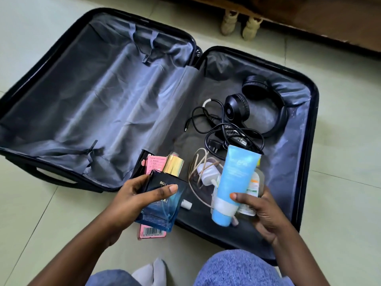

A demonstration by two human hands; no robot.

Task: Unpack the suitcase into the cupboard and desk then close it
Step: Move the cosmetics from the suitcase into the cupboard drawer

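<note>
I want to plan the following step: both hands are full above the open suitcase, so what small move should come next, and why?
Probably lift both hands away and carry the load to the desk. The left hand grips the blue perfume bottle, the right hand grips the blue tube; neither can take the headphones lying in the suitcase.

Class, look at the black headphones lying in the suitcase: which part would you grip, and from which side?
Grip the headphones by the curved headband at its right edge, coming from above. That arc lies bare against the suitcase lining, while black cables cross the nearer earcup.
</note>
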